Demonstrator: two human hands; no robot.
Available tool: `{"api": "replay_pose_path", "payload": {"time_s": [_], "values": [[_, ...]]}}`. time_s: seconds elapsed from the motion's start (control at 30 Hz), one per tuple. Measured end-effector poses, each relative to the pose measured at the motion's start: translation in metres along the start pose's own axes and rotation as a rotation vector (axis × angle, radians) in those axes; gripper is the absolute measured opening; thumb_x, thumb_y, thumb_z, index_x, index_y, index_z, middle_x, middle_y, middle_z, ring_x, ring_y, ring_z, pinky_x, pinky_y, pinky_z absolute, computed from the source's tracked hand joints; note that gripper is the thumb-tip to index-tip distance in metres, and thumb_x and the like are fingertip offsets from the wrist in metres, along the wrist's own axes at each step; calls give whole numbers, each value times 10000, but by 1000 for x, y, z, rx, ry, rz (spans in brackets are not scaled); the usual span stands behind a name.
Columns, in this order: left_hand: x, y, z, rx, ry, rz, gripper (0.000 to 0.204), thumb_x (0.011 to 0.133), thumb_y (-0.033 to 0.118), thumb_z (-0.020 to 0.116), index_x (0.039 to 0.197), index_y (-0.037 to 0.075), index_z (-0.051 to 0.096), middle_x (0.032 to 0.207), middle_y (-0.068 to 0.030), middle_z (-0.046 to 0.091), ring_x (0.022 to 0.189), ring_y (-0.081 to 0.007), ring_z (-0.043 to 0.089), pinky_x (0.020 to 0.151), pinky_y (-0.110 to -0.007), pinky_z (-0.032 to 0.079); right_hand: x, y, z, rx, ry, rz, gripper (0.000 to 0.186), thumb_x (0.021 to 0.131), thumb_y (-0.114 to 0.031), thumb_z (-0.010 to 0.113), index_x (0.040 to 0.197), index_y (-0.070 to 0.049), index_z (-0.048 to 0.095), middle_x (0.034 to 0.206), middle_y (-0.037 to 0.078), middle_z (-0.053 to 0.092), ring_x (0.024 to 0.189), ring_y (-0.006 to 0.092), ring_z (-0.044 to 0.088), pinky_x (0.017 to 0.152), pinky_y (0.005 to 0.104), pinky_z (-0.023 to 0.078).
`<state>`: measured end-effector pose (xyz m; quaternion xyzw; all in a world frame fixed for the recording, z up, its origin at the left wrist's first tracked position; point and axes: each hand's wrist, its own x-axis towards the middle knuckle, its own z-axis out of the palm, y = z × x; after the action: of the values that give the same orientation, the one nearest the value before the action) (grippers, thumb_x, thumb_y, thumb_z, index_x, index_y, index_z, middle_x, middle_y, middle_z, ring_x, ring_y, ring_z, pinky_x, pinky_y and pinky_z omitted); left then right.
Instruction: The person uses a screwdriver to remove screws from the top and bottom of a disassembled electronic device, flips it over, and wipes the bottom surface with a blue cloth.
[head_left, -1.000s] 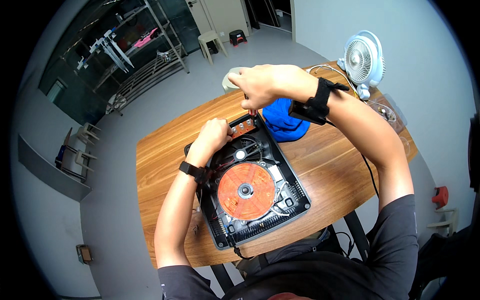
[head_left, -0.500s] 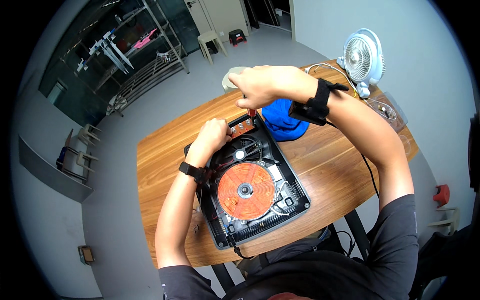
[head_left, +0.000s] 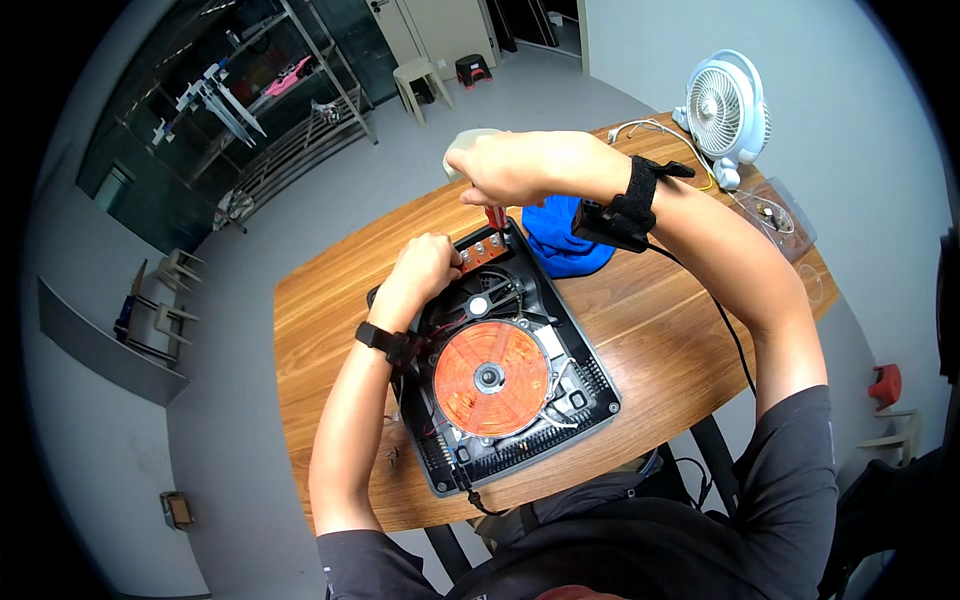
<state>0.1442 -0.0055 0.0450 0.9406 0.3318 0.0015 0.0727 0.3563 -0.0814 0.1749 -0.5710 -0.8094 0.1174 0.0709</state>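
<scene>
An opened black appliance housing (head_left: 590, 370) lies on the wooden table, showing an orange copper coil (head_left: 470, 350), a fan (head_left: 505, 300) and wiring. My right hand (head_left: 500, 165) is closed on a red-handled screwdriver (head_left: 495, 218), held upright over the right end of a small orange circuit board (head_left: 480, 256) at the housing's far edge. My left hand (head_left: 425, 263) is curled at that board's left end, fingers pressed on it or the housing rim beside it; which one is hard to tell. A crumpled blue cloth (head_left: 560, 245) lies just right of the housing.
The wooden table (head_left: 325, 320) holds a pale blue fan (head_left: 720, 115), white cables (head_left: 665, 128) and a clear plastic box (head_left: 780, 215) at its right. A stool (head_left: 470, 140) stands behind it. Metal shelving (head_left: 340, 115) and more stools (head_left: 415, 72) are in the background.
The housing and both hands appear slightly higher in the picture, as does the table. My right hand has shifted a little at the screwdriver, showing more of its red handle.
</scene>
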Motion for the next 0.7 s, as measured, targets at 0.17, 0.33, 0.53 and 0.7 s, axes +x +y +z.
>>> {"api": "replay_pose_path", "payload": {"time_s": [0.17,0.33,0.53,0.7], "values": [[-2,2,-7,-25,3,7,238,767,140,844,989,55,823,1026,-163,760,979,-368,717,898,-446,568,7,5,8,-55,-4,-47,345,1025,-271,661,1095,47,548,840,224,733,750,401,731,675,486,577],[-5,6,-16,-21,-42,-13,261,788,174,831,1026,69,821,1034,-164,763,996,-366,717,905,-451,567,10,0,12,-34,13,-118,337,1019,-254,670,1075,54,543,838,223,733,743,399,727,661,493,570],[-10,7,-25,-22,-48,9,305,803,194,811,1083,74,812,1056,-177,762,1002,-370,718,910,-457,569,7,-6,7,15,-5,-95,296,1024,-221,656,1046,45,527,795,195,733,641,346,719,549,446,559],[-29,-21,-34,-61,21,1,297,818,160,805,1093,46,797,1044,-188,761,970,-362,724,902,-442,576,1,-15,2,88,-62,-48,262,1042,-186,619,1054,48,503,798,166,757,609,295,714,491,409,543]]}}
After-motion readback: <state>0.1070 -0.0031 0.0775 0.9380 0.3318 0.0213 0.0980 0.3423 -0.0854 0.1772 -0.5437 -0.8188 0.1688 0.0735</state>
